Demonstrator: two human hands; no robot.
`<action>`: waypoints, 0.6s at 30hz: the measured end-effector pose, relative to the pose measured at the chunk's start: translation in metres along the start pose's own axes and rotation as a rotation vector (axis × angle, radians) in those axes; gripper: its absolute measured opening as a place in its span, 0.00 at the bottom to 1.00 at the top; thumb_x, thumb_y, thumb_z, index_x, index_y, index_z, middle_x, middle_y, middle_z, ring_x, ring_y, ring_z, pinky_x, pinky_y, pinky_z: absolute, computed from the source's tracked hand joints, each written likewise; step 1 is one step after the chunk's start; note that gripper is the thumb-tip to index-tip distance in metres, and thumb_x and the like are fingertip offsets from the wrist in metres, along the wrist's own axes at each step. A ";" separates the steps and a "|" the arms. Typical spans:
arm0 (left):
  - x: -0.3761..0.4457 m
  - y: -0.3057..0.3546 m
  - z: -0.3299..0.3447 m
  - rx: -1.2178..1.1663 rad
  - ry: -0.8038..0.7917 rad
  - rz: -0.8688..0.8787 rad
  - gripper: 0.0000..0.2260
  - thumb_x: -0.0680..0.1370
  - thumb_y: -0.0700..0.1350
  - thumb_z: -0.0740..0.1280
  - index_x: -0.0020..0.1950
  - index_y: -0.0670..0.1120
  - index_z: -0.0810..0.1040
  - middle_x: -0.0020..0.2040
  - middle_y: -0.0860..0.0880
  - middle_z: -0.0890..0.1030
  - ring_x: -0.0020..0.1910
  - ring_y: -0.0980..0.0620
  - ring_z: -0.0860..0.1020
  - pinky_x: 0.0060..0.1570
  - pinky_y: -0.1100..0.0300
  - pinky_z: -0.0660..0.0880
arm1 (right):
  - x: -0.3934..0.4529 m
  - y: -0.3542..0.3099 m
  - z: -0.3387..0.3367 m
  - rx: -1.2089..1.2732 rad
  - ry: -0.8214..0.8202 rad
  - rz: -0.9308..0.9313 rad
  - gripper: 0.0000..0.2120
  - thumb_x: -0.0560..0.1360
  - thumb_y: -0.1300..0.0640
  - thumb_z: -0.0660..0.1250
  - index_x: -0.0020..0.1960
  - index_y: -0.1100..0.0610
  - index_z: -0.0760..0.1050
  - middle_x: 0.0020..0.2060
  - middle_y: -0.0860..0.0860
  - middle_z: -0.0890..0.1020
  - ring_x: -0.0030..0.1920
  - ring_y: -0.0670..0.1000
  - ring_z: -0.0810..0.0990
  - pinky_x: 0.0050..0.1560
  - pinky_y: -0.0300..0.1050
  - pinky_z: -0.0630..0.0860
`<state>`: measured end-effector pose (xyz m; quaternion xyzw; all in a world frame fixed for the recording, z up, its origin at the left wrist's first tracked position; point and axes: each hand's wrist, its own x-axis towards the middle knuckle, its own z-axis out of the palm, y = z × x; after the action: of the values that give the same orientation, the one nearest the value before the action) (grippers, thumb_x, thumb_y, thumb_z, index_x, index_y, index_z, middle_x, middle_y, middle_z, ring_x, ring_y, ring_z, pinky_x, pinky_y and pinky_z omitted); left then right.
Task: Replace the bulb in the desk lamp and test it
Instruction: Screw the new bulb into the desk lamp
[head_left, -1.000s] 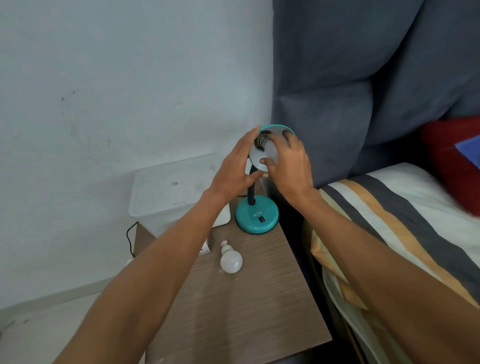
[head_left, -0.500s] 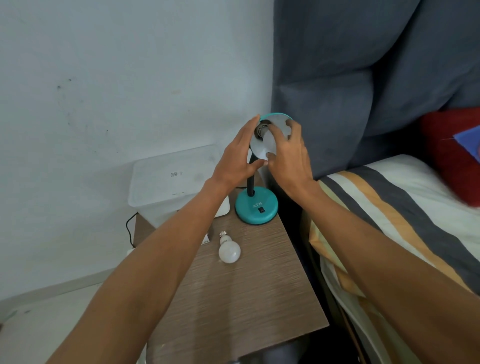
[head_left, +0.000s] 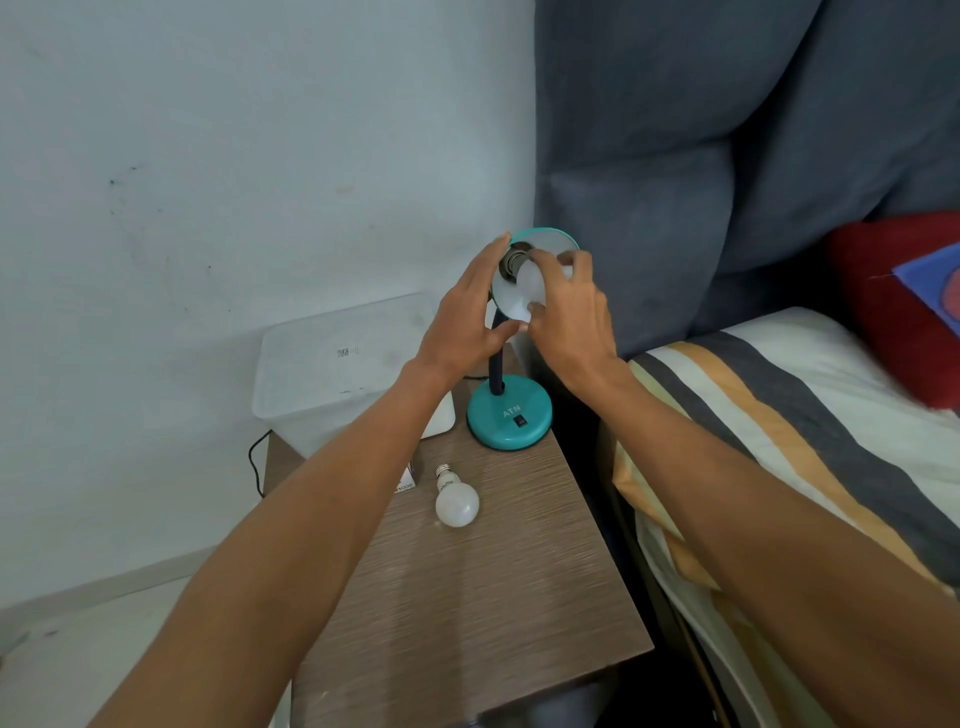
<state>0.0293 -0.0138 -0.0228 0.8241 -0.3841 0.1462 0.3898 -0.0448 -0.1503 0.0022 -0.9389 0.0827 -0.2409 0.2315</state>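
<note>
A teal desk lamp stands at the back of the wooden nightstand, its round base (head_left: 509, 413) carrying a black switch. Its shade (head_left: 550, 240) tilts toward me, white inside. My left hand (head_left: 467, 317) grips the left rim of the shade. My right hand (head_left: 569, 317) is closed around a white bulb (head_left: 532, 278) that sits in the dark socket inside the shade. A second white bulb (head_left: 456, 501) lies loose on the nightstand, screw cap pointing away from me.
The wooden nightstand (head_left: 467, 597) stands between a white wall and a bed with a striped sheet (head_left: 779, 441). A translucent plastic box (head_left: 343, 364) and a small white device sit behind my left arm. A grey padded headboard (head_left: 727, 156) rises behind the lamp.
My right hand has shifted its grip around the bulb in the shade. The left hand stays on the shade's rim. The view moved slightly.
</note>
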 end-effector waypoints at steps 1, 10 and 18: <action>-0.001 0.001 0.001 -0.002 0.001 -0.004 0.41 0.75 0.47 0.78 0.81 0.41 0.59 0.79 0.43 0.68 0.77 0.46 0.69 0.73 0.49 0.72 | 0.000 0.001 -0.001 0.004 0.001 0.030 0.28 0.75 0.56 0.71 0.73 0.54 0.67 0.65 0.62 0.72 0.55 0.66 0.80 0.53 0.59 0.80; 0.000 0.003 0.000 -0.015 0.013 -0.011 0.40 0.75 0.44 0.78 0.81 0.42 0.59 0.78 0.43 0.69 0.76 0.45 0.70 0.71 0.45 0.73 | 0.005 -0.006 -0.004 0.015 0.068 -0.007 0.24 0.77 0.54 0.70 0.71 0.54 0.70 0.64 0.61 0.71 0.60 0.63 0.76 0.55 0.58 0.79; -0.001 0.001 -0.001 -0.011 0.008 -0.010 0.41 0.75 0.46 0.78 0.81 0.41 0.59 0.79 0.42 0.68 0.76 0.44 0.70 0.71 0.44 0.73 | 0.006 -0.006 -0.009 0.134 0.068 0.141 0.26 0.77 0.47 0.69 0.69 0.59 0.70 0.57 0.62 0.80 0.54 0.65 0.81 0.53 0.59 0.80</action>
<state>0.0284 -0.0133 -0.0222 0.8233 -0.3794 0.1454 0.3963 -0.0434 -0.1499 0.0148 -0.9046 0.1401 -0.2606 0.3070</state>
